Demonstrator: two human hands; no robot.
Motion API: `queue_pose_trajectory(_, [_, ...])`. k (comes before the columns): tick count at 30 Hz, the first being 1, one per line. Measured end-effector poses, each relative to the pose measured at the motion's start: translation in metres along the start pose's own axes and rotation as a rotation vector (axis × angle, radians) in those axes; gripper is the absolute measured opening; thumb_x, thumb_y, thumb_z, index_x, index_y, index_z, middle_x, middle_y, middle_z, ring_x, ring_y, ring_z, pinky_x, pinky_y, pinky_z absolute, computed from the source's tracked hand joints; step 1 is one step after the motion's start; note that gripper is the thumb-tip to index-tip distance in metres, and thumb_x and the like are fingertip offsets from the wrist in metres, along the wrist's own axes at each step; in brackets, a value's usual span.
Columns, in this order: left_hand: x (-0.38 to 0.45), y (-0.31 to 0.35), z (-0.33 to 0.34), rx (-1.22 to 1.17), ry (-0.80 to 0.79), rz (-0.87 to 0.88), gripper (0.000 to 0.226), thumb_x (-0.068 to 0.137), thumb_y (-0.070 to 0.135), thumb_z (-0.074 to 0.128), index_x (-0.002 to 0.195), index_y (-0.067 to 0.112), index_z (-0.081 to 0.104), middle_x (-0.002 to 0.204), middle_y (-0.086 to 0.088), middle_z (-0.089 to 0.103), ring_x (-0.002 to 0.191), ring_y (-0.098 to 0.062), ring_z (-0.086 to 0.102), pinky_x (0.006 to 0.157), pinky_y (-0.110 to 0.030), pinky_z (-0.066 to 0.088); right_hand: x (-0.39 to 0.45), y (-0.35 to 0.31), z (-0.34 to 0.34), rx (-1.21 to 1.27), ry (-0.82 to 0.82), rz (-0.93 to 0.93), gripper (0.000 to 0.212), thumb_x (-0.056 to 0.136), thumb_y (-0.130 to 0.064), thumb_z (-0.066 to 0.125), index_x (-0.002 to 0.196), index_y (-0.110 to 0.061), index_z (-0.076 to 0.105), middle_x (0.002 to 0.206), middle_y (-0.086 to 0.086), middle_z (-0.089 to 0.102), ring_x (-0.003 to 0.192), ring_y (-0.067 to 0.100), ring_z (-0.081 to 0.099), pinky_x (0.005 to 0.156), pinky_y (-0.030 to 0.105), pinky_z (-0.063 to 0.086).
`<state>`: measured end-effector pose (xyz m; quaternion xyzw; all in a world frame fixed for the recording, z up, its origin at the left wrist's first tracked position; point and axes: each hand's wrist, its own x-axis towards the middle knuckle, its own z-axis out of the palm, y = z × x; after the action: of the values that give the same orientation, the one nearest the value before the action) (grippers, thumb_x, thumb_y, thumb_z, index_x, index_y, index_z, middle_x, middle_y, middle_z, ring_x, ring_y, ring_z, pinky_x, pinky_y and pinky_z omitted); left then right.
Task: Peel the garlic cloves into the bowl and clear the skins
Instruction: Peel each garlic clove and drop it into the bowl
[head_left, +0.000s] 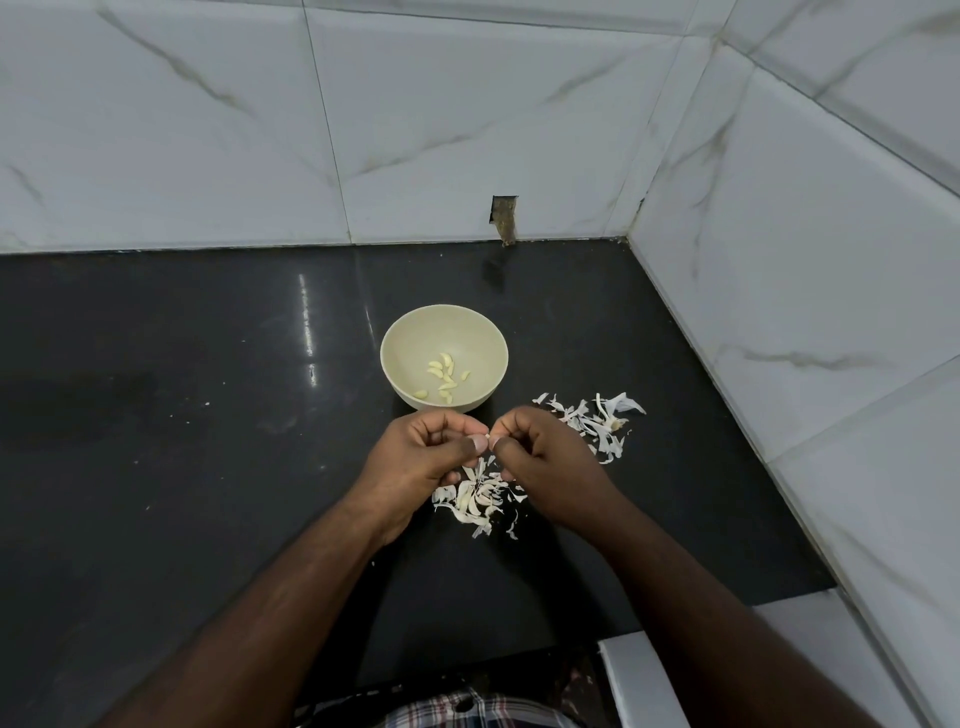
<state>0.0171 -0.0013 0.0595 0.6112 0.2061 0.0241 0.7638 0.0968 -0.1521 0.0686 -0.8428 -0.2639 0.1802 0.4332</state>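
Observation:
A cream bowl (405, 338) stands on the black counter and holds several peeled garlic cloves (442, 375). Just in front of it my left hand (421, 449) and my right hand (540, 452) meet fingertip to fingertip, both pinching a small garlic clove (487, 435) that is mostly hidden between thumbs and fingers. A pile of white garlic skins (475, 496) lies on the counter under my hands. A second scatter of skins (597, 421) lies to the right, partly behind my right hand.
The black counter (208, 415) ends at marble-tiled walls at the back and on the right (779, 312). A small rough hole in the back tile (504, 218) sits above the counter. Counter front edge drops off near my body.

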Motion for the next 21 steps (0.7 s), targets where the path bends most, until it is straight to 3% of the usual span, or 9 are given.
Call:
queue_pose_trajectory(5, [-0.0004,0.0,-0.0017,-0.049,-0.041,-0.024,0.008,0.088,0.003,0.071,0.088,0.01,0.075,0.071,-0.007,0.063,0.066,-0.009,0.057,0.057,-0.021,0.042,-0.0018,-0.0028,-0.0025,0.13,-0.08,0.046,0.013,0.096,-0.014,0.055,0.087,-0.02,0.063,0.066,-0.001,0.066,0.06,0.004,0.061,0.065,0.032,0.05])
queue_pose_trajectory(9, [-0.0011,0.0004,-0.0024,-0.071,-0.062,-0.048,0.006,0.09,0.004,0.068,0.091,0.008,0.073,0.072,-0.007,0.062,0.065,-0.009,0.057,0.058,-0.021,0.043,-0.0016,-0.0013,-0.0028,0.228,-0.126,0.046,0.015,0.097,-0.014,0.055,0.086,-0.022,0.063,0.064,0.004,0.068,0.062,0.014,0.061,0.065,0.036,0.048])
queue_pose_trajectory(13, [-0.0006,-0.0005,-0.0008,-0.071,-0.045,-0.059,0.008,0.092,0.003,0.064,0.092,0.007,0.071,0.071,-0.004,0.062,0.065,-0.009,0.056,0.058,-0.022,0.043,-0.0005,-0.0013,-0.0005,0.251,-0.125,0.059,0.013,0.098,-0.015,0.056,0.088,-0.019,0.063,0.063,0.003,0.067,0.062,0.013,0.062,0.065,0.037,0.048])
queue_pose_trajectory(21, [-0.0009,-0.0016,0.0033,-0.069,-0.038,-0.043,0.016,0.095,-0.002,0.055,0.09,0.007,0.068,0.07,-0.001,0.062,0.063,-0.008,0.054,0.058,-0.023,0.04,-0.0023,-0.004,-0.0028,0.453,-0.181,0.085,0.014,0.1,-0.006,0.053,0.09,-0.008,0.062,0.071,0.003,0.066,0.063,0.017,0.062,0.056,0.024,0.047])
